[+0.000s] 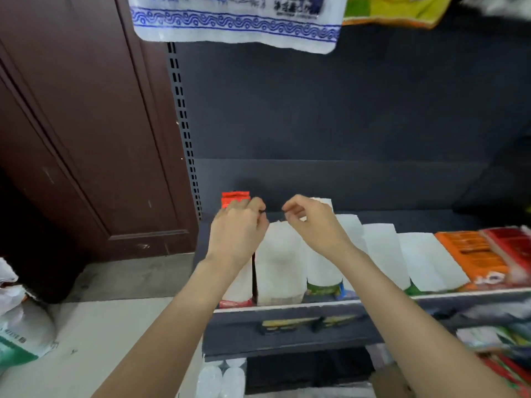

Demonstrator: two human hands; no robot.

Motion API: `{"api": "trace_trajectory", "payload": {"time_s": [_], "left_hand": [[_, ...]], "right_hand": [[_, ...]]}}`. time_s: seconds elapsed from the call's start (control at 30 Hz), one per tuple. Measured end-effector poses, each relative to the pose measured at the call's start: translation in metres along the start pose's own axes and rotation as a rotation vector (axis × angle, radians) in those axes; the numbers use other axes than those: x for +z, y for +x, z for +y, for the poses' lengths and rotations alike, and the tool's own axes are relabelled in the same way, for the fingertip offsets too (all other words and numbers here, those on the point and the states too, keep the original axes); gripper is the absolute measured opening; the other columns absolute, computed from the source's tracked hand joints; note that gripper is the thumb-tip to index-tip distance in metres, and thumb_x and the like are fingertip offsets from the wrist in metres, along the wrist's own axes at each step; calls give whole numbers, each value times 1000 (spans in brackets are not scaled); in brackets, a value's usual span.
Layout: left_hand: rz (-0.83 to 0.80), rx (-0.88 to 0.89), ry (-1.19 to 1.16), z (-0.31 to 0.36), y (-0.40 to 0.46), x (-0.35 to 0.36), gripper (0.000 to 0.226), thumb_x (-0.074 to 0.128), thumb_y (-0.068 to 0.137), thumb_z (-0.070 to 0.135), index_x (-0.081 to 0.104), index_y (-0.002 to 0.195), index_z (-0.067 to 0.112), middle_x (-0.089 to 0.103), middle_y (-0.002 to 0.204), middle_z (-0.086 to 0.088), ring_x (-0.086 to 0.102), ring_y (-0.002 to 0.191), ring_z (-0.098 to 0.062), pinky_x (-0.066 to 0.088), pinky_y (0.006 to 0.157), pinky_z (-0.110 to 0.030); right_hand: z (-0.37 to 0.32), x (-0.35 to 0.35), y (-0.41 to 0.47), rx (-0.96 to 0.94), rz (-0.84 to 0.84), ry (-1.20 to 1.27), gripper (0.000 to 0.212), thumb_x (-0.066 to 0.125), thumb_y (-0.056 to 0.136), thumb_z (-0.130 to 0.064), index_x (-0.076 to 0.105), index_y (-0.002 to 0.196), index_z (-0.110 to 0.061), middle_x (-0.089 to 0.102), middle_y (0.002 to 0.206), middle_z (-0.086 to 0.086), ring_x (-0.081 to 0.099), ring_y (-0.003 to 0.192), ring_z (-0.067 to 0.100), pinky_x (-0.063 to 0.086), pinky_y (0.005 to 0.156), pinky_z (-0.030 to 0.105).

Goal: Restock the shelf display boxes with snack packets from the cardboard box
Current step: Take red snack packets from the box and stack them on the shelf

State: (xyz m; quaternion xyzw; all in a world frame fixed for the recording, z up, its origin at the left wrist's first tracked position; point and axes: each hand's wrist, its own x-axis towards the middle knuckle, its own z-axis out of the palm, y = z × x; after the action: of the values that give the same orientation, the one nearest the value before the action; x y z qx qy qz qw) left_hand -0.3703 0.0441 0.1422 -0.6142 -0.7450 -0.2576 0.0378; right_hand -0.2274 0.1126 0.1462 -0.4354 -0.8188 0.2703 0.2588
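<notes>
A row of white display boxes [278,254] stands on the dark shelf [287,307], with an orange box [471,257] and a red box [511,242] further right. Red packets [235,198] stick up at the row's left end. My left hand [238,228] and my right hand [313,222] hover over the leftmost boxes with fingers curled. Each pinches an end of a thin dark packet [261,211], which is hard to see against the dark shelf back. A corner of the cardboard box [388,380] shows at the bottom right under my right forearm.
A brown door [86,124] is on the left, with plastic bags [23,326] on the floor beside it. A white-and-blue bag [235,18] and a yellow-green bag [388,10] hang overhead. Bottles [221,380] stand below the shelf, and packets [502,340] fill the lower right shelf.
</notes>
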Motion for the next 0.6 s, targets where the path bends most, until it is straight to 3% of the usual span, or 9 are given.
{"api": "trace_trajectory", "payload": {"time_s": [0.17,0.37,0.5,0.6], "left_hand": [[-127,13,-257,68,-46,28,23,47,93,26,57,114,21,67,100,3,61,93,-20,48,73,-32],[-373,144,-245,154,-105,85,23,46,95,27,55,115,20,65,104,1,60,92,-22,50,72,-36],[-495,179,-244,211,-142,120,22,46,94,24,56,113,19,65,106,-1,60,95,-22,51,76,-39],[-566,159,-267,251,-175,146,23,48,93,22,56,114,17,61,108,-3,56,102,-22,50,80,-38]], "right_hand": [[56,-36,-93,147,58,-56,14,52,92,-12,62,100,-18,63,95,-2,59,86,12,50,82,27],[141,-80,-203,351,-14,-174,16,52,93,-13,62,105,-12,67,98,6,63,88,22,52,80,40],[196,-109,-266,455,-35,-243,17,53,91,-11,63,104,-11,67,97,9,64,89,27,51,77,39],[235,-127,-303,483,-70,-282,25,58,88,-13,62,112,-11,61,113,10,57,107,27,45,89,35]]}}
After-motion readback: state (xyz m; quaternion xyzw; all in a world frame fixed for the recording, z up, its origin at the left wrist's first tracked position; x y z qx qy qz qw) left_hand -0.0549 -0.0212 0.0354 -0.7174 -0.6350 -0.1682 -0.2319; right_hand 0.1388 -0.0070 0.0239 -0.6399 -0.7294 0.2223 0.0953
